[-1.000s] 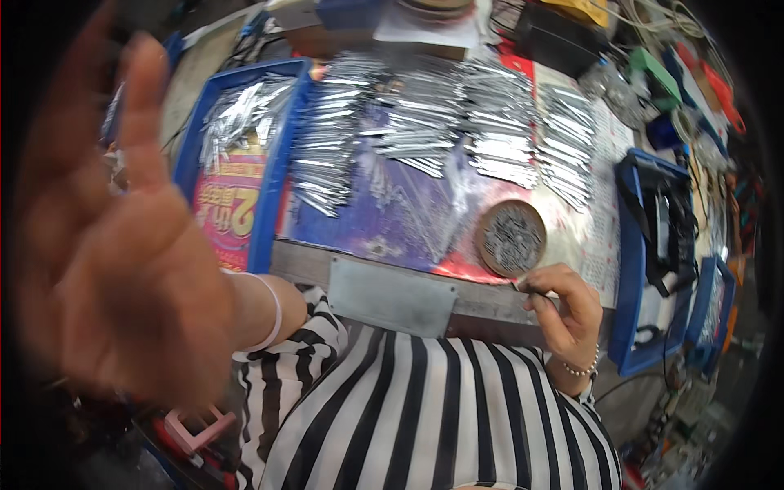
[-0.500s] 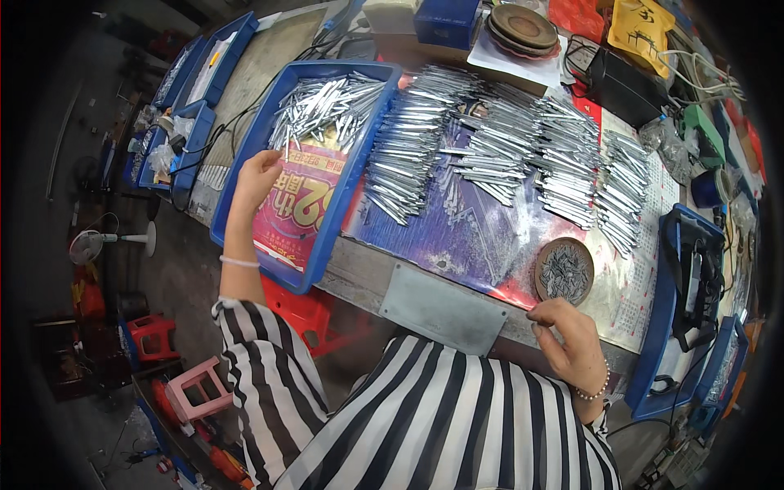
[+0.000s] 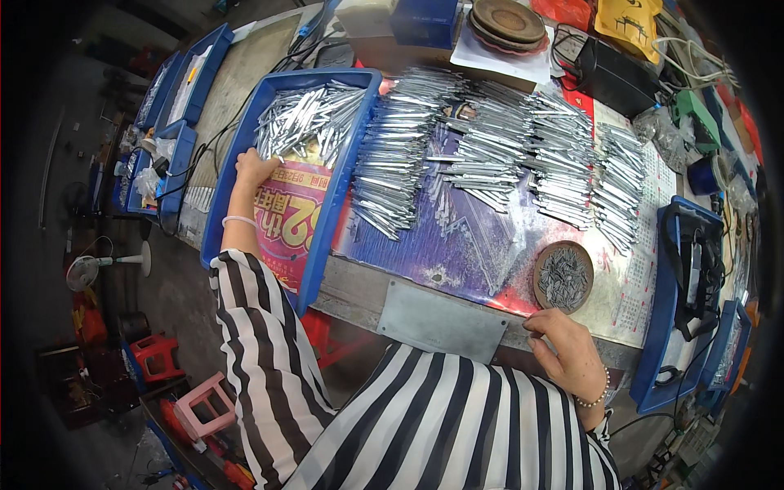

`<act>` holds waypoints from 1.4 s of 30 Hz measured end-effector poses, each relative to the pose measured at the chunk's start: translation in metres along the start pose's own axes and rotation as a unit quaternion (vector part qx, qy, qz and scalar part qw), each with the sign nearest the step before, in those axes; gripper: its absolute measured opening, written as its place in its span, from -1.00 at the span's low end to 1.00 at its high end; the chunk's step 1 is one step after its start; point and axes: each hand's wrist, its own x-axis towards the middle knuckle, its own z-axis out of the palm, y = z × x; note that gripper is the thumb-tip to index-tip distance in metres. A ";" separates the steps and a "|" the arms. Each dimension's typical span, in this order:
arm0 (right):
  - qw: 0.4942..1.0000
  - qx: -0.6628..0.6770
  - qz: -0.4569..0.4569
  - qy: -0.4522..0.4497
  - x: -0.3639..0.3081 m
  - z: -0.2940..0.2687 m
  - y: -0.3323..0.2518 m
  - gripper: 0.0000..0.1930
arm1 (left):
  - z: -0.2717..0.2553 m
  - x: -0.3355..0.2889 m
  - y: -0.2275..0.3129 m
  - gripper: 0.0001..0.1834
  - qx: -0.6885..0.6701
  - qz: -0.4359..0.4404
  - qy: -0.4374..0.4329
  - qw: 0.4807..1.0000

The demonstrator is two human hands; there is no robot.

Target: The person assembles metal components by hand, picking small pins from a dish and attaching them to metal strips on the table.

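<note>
My left hand (image 3: 256,168) is inside a long blue tray (image 3: 321,265), by its left wall. Its fingers are bent together at the near edge of a heap of thin silvery metal rods (image 3: 314,114); whether a rod is between them is hard to see. Printed pink-and-yellow sheeting (image 3: 286,216) lines the tray's near part. My right hand (image 3: 569,353) hovers at the table's front edge, thumb and fingers curled inward, and what they may hold is too small to make out. Just beyond it sits a round brown bowl (image 3: 540,278) of small dark grey metal pieces (image 3: 563,278).
Several stacked rows of similar rods (image 3: 395,155) cover the table right of the tray. A blue bin (image 3: 653,359) with black items stands at the right edge. Brown dishes (image 3: 508,23) and a black box (image 3: 614,77) are at the back. A pink stool (image 3: 204,404) is at lower left.
The whole view has shifted slightly. My left hand has moved a little farther into the tray, closer to the rod heap. My right hand stays near the bowl, its fingers drawn closer together.
</note>
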 end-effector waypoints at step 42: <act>0.995 -0.072 -0.013 -0.074 0.004 0.011 0.010 -0.73 | 0.006 0.023 -0.009 -0.64 0.092 0.089 -0.013 0.992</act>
